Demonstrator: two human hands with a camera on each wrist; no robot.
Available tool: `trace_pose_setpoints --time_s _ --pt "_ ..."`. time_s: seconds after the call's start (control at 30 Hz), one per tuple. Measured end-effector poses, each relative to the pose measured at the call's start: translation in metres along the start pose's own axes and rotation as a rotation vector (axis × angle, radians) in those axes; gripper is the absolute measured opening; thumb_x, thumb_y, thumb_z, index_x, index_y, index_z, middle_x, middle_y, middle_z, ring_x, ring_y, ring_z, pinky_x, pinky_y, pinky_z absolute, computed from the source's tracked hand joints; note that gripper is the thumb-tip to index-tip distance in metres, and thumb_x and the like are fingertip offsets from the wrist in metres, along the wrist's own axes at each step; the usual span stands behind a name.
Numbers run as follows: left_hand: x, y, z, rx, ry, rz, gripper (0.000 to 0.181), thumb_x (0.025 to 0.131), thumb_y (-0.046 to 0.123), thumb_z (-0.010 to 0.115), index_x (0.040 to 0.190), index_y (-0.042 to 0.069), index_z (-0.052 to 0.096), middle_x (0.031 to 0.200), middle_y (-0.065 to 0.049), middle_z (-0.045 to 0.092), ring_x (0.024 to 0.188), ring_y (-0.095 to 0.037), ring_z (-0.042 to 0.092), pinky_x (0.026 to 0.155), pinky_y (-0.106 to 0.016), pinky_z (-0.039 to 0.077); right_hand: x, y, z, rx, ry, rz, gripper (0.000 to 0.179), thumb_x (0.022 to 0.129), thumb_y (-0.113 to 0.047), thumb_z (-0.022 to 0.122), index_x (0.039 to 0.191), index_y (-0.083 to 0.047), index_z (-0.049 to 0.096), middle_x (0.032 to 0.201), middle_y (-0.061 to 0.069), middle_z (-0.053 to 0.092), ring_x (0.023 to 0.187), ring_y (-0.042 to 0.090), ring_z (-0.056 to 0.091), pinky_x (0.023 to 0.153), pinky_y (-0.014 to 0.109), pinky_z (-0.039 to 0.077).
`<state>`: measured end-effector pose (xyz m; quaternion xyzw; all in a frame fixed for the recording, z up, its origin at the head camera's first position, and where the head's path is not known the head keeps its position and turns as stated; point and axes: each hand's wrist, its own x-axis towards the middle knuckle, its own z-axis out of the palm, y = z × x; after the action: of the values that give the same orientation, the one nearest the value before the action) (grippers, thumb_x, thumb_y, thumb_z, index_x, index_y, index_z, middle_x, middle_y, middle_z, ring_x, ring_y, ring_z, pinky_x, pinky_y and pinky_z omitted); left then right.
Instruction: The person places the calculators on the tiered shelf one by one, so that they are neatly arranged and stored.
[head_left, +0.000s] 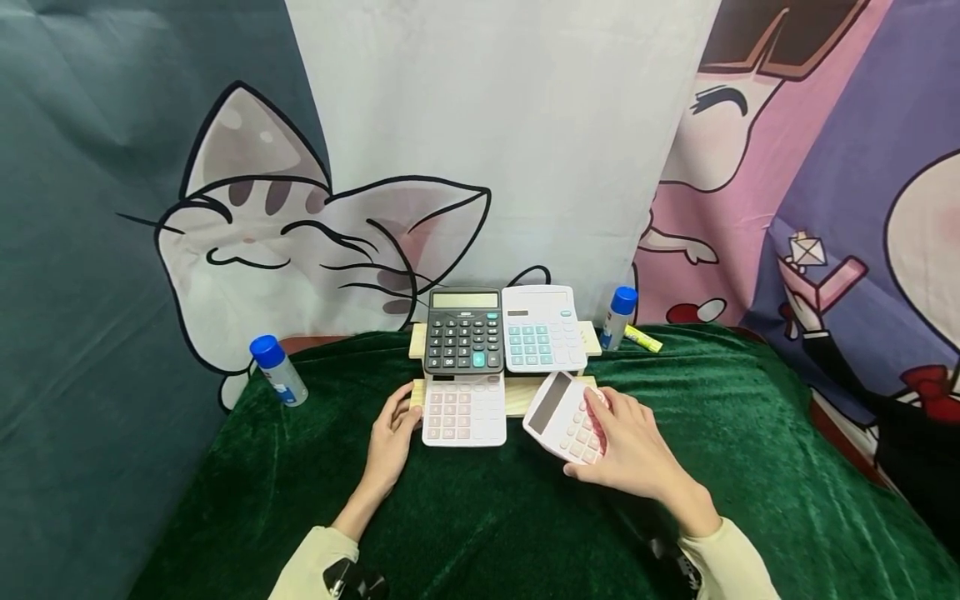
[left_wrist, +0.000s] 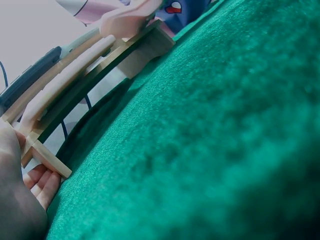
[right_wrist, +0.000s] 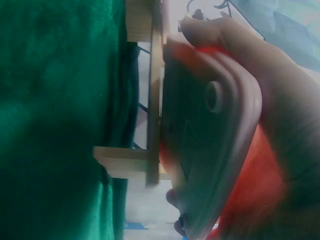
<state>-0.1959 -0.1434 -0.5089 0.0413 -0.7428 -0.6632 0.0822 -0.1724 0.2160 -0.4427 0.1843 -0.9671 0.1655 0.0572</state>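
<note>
My right hand (head_left: 633, 442) grips a white calculator with pink keys (head_left: 577, 427), tilted, at the right front of a two-step wooden stand (head_left: 517, 403). Its dark underside with a round foot faces the right wrist view, close to the stand's front rail. At the stand's left end, my left hand (head_left: 388, 442) holds the wood, its fingers around the end leg (left_wrist: 52, 159). Another pink-keyed calculator (head_left: 465, 412) leans on the lower step, left side. Behind it, on the upper step, stand a black calculator (head_left: 465, 333) and a white one with blue-green keys (head_left: 542, 333).
A blue-capped clear bottle (head_left: 279, 371) stands to the left, and a second blue-capped bottle (head_left: 618, 318) at the right, beside a yellow-green tube (head_left: 643, 338). Green velvet cloth (head_left: 465, 525) covers the table. A cartoon-printed curtain (head_left: 510, 125) hangs right behind the stand.
</note>
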Motion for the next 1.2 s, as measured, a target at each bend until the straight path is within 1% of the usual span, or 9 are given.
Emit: trace_pose_setpoints --time_s 0.2,0.43,0.57,0.77,0.87,0.97,1.03,1.13,1.2 --pt "0.0 0.006 0.001 0.013 -0.001 -0.002 0.046 0.103 0.014 0.054 0.148 0.015 0.046 0.13 -0.017 0.06 0.102 -0.001 0.059 0.089 -0.021 0.053 0.004 -0.003 0.009 0.031 0.037 0.061 0.111 0.064 -0.07 0.078 0.15 -0.011 0.04 0.149 0.023 0.039 0.131 0.042 0.038 0.107 0.063 0.028" --pt "-0.009 0.037 0.001 0.032 -0.017 -0.014 0.046 0.102 0.008 0.052 0.148 0.005 0.045 0.129 -0.022 0.06 0.101 -0.004 0.059 0.093 -0.032 0.054 0.012 -0.014 0.021 0.074 0.118 0.144 0.102 0.066 -0.073 0.076 0.138 -0.009 0.044 0.151 0.024 0.037 0.132 0.044 0.037 0.106 0.064 0.028" --pt "-0.009 0.033 0.0 0.03 -0.019 -0.016 0.046 0.103 0.01 0.052 0.148 0.007 0.044 0.13 -0.021 0.059 0.103 -0.004 0.059 0.093 -0.028 0.054 0.012 -0.016 0.024 0.096 0.12 0.175 0.105 0.069 -0.08 0.069 0.142 -0.009 0.043 0.154 0.024 0.032 0.135 0.044 0.034 0.106 0.065 0.027" --pt "0.002 0.002 0.0 0.019 0.001 -0.005 0.046 0.103 0.016 0.054 0.149 0.016 0.045 0.131 -0.015 0.06 0.106 -0.006 0.059 0.089 -0.021 0.053 0.006 -0.011 0.016 0.053 0.019 0.094 0.108 0.076 -0.082 0.06 0.152 -0.009 0.036 0.16 0.023 0.024 0.137 0.044 0.035 0.107 0.066 0.033" --pt "0.002 -0.002 -0.001 0.025 0.005 -0.008 0.046 0.103 0.018 0.054 0.149 0.018 0.045 0.131 -0.014 0.06 0.107 -0.008 0.059 0.09 -0.022 0.053 0.003 -0.007 0.009 0.052 -0.051 0.029 0.115 0.074 -0.081 0.063 0.156 -0.007 0.03 0.163 0.021 0.019 0.139 0.043 0.033 0.108 0.065 0.034" --pt "0.0 0.002 -0.001 0.021 0.001 -0.026 0.046 0.104 0.016 0.053 0.149 0.017 0.045 0.132 -0.015 0.059 0.106 -0.007 0.059 0.092 -0.025 0.053 0.0 -0.003 0.002 0.071 -0.104 -0.028 0.12 0.071 -0.075 0.072 0.157 -0.006 0.026 0.165 0.019 0.014 0.141 0.042 0.031 0.109 0.064 0.034" --pt "-0.004 0.012 -0.001 0.023 -0.006 -0.029 0.046 0.103 0.014 0.053 0.149 0.014 0.045 0.132 -0.017 0.059 0.104 -0.005 0.059 0.093 -0.029 0.054 -0.001 0.0 -0.003 0.082 -0.121 -0.056 0.117 0.071 -0.067 0.078 0.157 -0.007 0.027 0.165 0.018 0.014 0.14 0.042 0.032 0.109 0.064 0.034" --pt "-0.01 0.027 -0.001 0.03 -0.012 -0.031 0.046 0.103 0.01 0.052 0.148 0.008 0.045 0.13 -0.02 0.059 0.101 -0.002 0.059 0.096 -0.036 0.054 -0.003 0.004 -0.008 0.109 -0.122 -0.078 0.105 0.073 -0.053 0.083 0.155 -0.011 0.034 0.162 0.019 0.021 0.138 0.042 0.036 0.107 0.065 0.035" --pt "-0.013 0.033 -0.001 0.038 -0.017 -0.01 0.046 0.102 0.009 0.052 0.148 0.005 0.044 0.129 -0.022 0.059 0.1 -0.001 0.059 0.093 -0.034 0.054 -0.003 0.006 -0.01 0.115 -0.111 -0.085 0.095 0.074 -0.048 0.084 0.151 -0.014 0.041 0.16 0.019 0.027 0.135 0.041 0.04 0.106 0.065 0.036"
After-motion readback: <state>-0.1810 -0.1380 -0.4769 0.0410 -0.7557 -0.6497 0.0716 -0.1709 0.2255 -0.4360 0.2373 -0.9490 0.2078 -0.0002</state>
